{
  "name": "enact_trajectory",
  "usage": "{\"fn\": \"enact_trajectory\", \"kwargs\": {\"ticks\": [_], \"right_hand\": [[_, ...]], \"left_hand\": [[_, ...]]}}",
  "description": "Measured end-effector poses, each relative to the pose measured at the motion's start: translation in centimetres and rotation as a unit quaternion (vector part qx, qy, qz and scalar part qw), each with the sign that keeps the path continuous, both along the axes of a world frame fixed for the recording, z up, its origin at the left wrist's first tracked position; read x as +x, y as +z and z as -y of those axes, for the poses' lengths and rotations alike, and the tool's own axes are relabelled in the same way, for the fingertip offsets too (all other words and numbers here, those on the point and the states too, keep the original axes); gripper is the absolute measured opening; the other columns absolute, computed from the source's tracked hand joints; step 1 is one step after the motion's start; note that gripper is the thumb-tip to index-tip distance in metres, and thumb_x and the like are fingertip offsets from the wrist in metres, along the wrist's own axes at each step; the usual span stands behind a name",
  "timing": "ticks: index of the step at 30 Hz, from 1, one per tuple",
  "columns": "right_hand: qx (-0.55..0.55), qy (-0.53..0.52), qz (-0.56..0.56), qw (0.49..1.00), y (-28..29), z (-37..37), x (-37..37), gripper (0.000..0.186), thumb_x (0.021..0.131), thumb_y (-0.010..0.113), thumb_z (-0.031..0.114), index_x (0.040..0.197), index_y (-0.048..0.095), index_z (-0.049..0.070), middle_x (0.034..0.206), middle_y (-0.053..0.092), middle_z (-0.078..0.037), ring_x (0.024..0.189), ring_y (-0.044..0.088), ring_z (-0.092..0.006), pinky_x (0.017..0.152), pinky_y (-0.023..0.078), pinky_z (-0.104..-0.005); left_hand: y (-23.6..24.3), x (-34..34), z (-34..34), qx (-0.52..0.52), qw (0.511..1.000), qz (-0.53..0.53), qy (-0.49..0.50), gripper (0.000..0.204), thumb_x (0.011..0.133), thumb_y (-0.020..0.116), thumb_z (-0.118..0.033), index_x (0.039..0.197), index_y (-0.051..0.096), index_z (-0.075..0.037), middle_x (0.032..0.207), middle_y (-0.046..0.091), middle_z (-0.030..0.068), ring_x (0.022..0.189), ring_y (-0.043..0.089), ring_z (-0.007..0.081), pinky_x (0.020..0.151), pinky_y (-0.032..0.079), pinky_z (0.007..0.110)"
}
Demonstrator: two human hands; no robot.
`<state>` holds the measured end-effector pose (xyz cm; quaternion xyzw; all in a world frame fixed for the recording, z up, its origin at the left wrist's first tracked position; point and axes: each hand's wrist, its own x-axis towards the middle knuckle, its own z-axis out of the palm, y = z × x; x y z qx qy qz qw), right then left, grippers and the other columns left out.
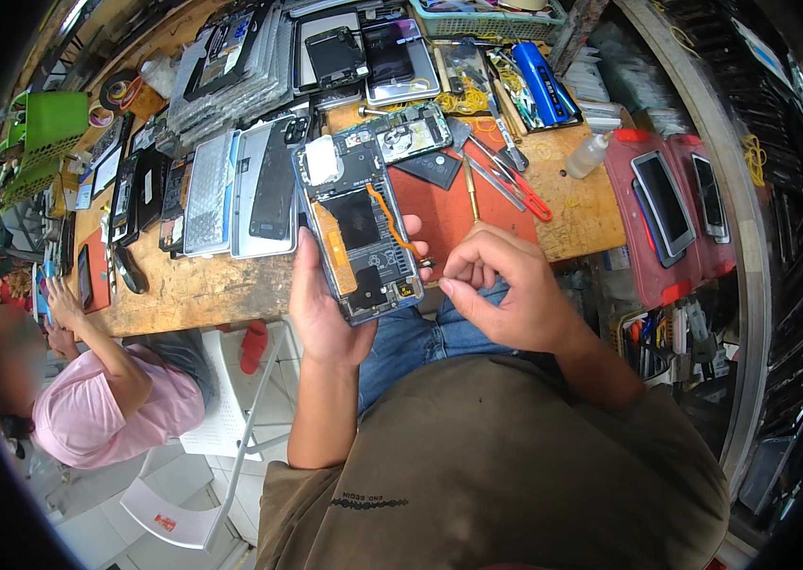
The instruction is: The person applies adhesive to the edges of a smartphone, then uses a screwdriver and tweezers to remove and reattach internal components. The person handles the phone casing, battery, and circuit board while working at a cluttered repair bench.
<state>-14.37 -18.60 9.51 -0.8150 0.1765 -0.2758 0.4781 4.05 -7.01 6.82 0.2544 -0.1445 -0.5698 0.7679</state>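
Observation:
An opened phone (359, 256) with black inner parts, an orange flat sheet and a loose orange flex cable is gripped in my left hand (325, 321), thumb along its left edge, fingertips showing at the right. My right hand (510, 294) is just right of the phone's lower end, fingers curled and thumb near the index fingertip; what it holds, if anything, I cannot make out. Behind it lies a brass-coloured screwdriver (470, 180) on the red mat (434, 214). Another opened phone part (406, 133) lies beyond my phone, near red-handled tweezers (529, 195) and other tools.
The wooden bench (183, 304) carries stacked cases (221, 85), trays (226, 190), a blue tool (542, 85) and a bottle (586, 152). Phones rest on red pads (639, 266) at right. A co-worker in pink (126, 427) works at left beside a white folding chair (173, 513).

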Motion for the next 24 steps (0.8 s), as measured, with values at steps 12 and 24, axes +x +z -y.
{"fn": "enact_trajectory", "kwargs": {"ticks": [12, 24], "right_hand": [[0.070, 0.003, 0.089, 0.994, -0.8, -3.4, -2.2, 0.014, 0.096, 0.076, 0.003, 0.108, 0.072, -0.003, 0.087, 0.076, -0.010, 0.074, 0.074, -0.0156, 0.063, 0.056, -0.0298], [0.097, -0.008, 0.070, 0.993, -3.1, -3.2, -2.4, 0.006, 0.091, 0.075, -0.001, 0.093, 0.073, -0.006, 0.073, 0.072, -0.010, 0.062, 0.067, -0.0126, 0.058, 0.052, -0.0303]], "left_hand": [[0.6, -2.0, -0.4, -0.060, 0.995, -0.068, -0.038, 0.077, 0.114, 0.022, -0.058, 0.155, 0.045, 0.002, 0.140, 0.062, 0.0328, 0.110, 0.072, 0.0434, 0.087, 0.064, 0.056], [3.0, -5.7, -2.4, 0.045, 0.938, 0.337, 0.065, 0.100, 0.100, 0.071, -0.054, 0.167, 0.021, 0.000, 0.142, 0.058, 0.0234, 0.123, 0.067, 0.0333, 0.105, 0.056, 0.047]]}}
